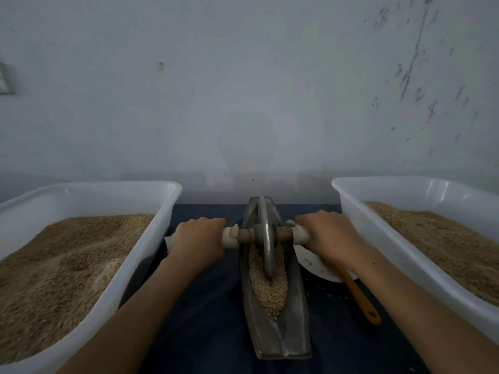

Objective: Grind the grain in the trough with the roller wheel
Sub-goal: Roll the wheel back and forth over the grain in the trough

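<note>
Forearms reach in from the near edge. Left hand [198, 236] and right hand [328, 237] have fingers clamped round the cloth-wrapped axle ends, roller wheel [266, 238] standing upright between them in the boat-shaped metal trough [291, 333]. Grain [270, 292] lies on the near side of the fingers. Grinding stroke under way, likely; next, draw the wheel toward the body with even downward pressure.

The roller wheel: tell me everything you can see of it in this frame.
The roller wheel is a thin grey metal-looking disc standing upright on edge in the trough, seen nearly edge-on, its lower rim sunk into the grain. A brown wooden-looking axle runs through its hub, its ends wrapped in whitish material. The left hand and right hand each grip one wrapped end. It sits toward the trough's far half.
</note>
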The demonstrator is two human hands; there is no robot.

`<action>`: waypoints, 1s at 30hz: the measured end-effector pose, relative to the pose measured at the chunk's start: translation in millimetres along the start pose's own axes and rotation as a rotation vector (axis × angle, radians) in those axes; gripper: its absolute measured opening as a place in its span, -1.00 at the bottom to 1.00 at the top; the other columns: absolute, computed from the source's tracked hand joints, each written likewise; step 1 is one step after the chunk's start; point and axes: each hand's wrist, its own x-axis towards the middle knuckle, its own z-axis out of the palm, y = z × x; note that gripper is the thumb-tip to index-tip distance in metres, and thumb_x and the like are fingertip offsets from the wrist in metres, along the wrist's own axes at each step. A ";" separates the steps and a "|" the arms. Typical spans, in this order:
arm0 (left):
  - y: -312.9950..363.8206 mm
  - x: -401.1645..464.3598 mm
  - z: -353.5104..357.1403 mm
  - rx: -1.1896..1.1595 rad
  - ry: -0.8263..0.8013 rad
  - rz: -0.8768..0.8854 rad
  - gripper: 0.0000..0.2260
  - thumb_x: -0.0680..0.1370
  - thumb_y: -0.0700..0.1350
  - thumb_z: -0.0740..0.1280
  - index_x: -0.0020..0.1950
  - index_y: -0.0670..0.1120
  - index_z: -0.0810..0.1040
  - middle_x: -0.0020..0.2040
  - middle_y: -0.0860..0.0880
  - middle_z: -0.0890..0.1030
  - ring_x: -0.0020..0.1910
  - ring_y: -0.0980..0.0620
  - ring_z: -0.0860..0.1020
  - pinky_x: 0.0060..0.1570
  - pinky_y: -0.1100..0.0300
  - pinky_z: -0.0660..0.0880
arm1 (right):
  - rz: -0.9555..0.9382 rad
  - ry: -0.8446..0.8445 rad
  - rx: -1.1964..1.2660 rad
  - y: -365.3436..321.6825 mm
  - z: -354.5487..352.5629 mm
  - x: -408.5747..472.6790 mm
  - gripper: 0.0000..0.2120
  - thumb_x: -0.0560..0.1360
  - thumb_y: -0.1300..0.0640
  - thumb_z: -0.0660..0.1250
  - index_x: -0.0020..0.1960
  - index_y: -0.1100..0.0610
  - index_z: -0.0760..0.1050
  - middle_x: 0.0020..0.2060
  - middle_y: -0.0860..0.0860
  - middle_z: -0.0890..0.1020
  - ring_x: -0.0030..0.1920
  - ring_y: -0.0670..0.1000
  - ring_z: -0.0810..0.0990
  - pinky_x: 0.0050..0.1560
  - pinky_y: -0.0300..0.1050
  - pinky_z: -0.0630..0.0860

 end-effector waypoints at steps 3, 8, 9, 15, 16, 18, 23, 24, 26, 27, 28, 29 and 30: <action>-0.8 -2.8 4.7 -0.032 0.113 0.013 -0.87 0.52 0.03 0.27 -0.08 0.04 0.35 -0.13 0.04 0.56 -0.15 0.02 0.54 -0.16 0.14 0.45 | -0.003 0.153 -0.049 -1.4 9.9 1.6 -0.87 0.51 0.09 0.22 -0.18 -0.04 0.30 -0.20 -0.05 0.57 -0.13 0.06 0.57 -0.25 -0.11 0.26; -1.9 0.7 2.2 -0.025 -0.035 -0.016 -0.89 0.50 0.01 0.30 -0.10 0.03 0.40 -0.10 0.02 0.57 -0.13 0.02 0.54 -0.11 0.15 0.47 | -0.029 0.045 -0.059 -0.4 -0.6 2.7 -0.91 0.50 0.05 0.25 -0.15 -0.04 0.35 -0.14 -0.05 0.59 -0.12 0.04 0.56 -0.22 -0.12 0.33; -2.4 2.3 0.0 -0.020 -0.098 -0.018 -0.89 0.49 0.02 0.32 -0.09 0.03 0.43 -0.11 0.03 0.57 -0.13 0.03 0.54 -0.10 0.15 0.48 | -0.036 -0.028 -0.035 0.5 -5.7 2.5 -0.94 0.49 0.03 0.28 -0.13 -0.05 0.40 -0.13 -0.05 0.60 -0.12 0.03 0.56 -0.21 -0.12 0.36; -3.0 4.0 -9.6 0.035 -0.226 0.044 -0.84 0.42 0.04 0.35 -0.14 0.04 0.42 -0.28 0.10 0.46 -0.21 0.06 0.50 -0.14 0.16 0.46 | -0.022 -0.417 0.074 3.6 -22.2 -0.8 -0.77 0.42 0.03 0.44 0.06 -0.06 0.53 -0.06 -0.05 0.63 -0.07 -0.02 0.58 -0.11 -0.12 0.49; -2.5 4.1 -9.5 0.044 -0.206 0.046 -0.85 0.42 0.04 0.35 -0.13 0.03 0.43 -0.25 0.09 0.48 -0.21 0.05 0.51 -0.14 0.16 0.47 | -0.018 -0.413 0.084 3.8 -21.0 -0.8 -0.79 0.43 0.03 0.44 0.05 -0.06 0.52 -0.06 -0.04 0.63 -0.06 -0.02 0.59 -0.10 -0.11 0.51; -1.3 4.0 -8.7 0.049 -0.162 0.036 -0.86 0.43 0.04 0.34 -0.09 0.02 0.47 -0.17 0.06 0.55 -0.18 0.04 0.54 -0.14 0.15 0.48 | -0.017 -0.344 0.075 2.9 -17.3 -1.0 -0.87 0.44 0.06 0.40 -0.06 -0.10 0.49 -0.11 -0.05 0.63 -0.09 -0.01 0.59 -0.14 -0.11 0.50; 1.4 1.0 -0.9 0.001 0.009 -0.008 -0.86 0.49 0.04 0.30 -0.12 0.05 0.36 -0.11 0.03 0.57 -0.13 0.02 0.55 -0.13 0.15 0.46 | -0.004 0.010 -0.009 -0.4 0.3 0.1 -0.91 0.51 0.05 0.24 -0.17 -0.06 0.38 -0.19 -0.07 0.58 -0.16 0.02 0.56 -0.23 -0.11 0.36; 1.2 0.3 0.5 -0.019 0.036 -0.016 -0.86 0.50 0.03 0.29 -0.14 0.05 0.35 -0.12 0.04 0.57 -0.14 0.02 0.54 -0.13 0.14 0.47 | -0.008 0.066 -0.034 -0.9 3.4 0.7 -0.90 0.51 0.06 0.23 -0.17 -0.06 0.34 -0.19 -0.07 0.57 -0.15 0.03 0.56 -0.24 -0.12 0.32; 0.5 -0.7 2.0 -0.049 0.048 -0.028 -0.85 0.50 0.01 0.30 -0.16 0.05 0.33 -0.16 0.05 0.54 -0.18 0.03 0.52 -0.14 0.14 0.46 | -0.018 0.122 -0.059 -1.7 6.6 1.3 -0.86 0.52 0.06 0.23 -0.17 -0.06 0.29 -0.19 -0.06 0.57 -0.15 0.03 0.55 -0.25 -0.12 0.25; 0.1 -0.9 2.4 -0.056 0.036 -0.030 -0.84 0.50 0.01 0.30 -0.17 0.06 0.32 -0.17 0.06 0.52 -0.19 0.04 0.50 -0.14 0.14 0.45 | -0.020 0.125 -0.060 -2.2 6.3 1.2 -0.86 0.52 0.06 0.23 -0.17 -0.06 0.29 -0.18 -0.06 0.57 -0.15 0.03 0.55 -0.25 -0.12 0.25; -0.2 -0.4 2.3 -0.055 0.018 -0.029 -0.84 0.49 0.01 0.31 -0.16 0.06 0.33 -0.18 0.06 0.51 -0.20 0.05 0.49 -0.14 0.15 0.45 | -0.019 0.113 -0.060 -2.4 4.6 0.9 -0.86 0.52 0.06 0.24 -0.17 -0.06 0.29 -0.18 -0.06 0.57 -0.15 0.03 0.54 -0.25 -0.12 0.25; -0.6 0.4 1.8 -0.046 -0.010 -0.028 -0.85 0.49 0.01 0.32 -0.16 0.05 0.35 -0.18 0.06 0.51 -0.20 0.05 0.49 -0.13 0.15 0.45 | -0.017 0.086 -0.059 -2.8 2.0 0.7 -0.87 0.51 0.07 0.25 -0.17 -0.06 0.31 -0.17 -0.05 0.58 -0.16 0.03 0.54 -0.24 -0.12 0.27; -1.3 1.3 0.4 -0.035 -0.056 -0.031 -0.86 0.48 0.02 0.33 -0.14 0.05 0.38 -0.16 0.06 0.52 -0.19 0.05 0.50 -0.12 0.15 0.47 | -0.014 0.041 -0.057 -3.2 -1.4 0.6 -0.88 0.50 0.08 0.25 -0.16 -0.05 0.33 -0.16 -0.04 0.57 -0.16 0.03 0.52 -0.23 -0.12 0.29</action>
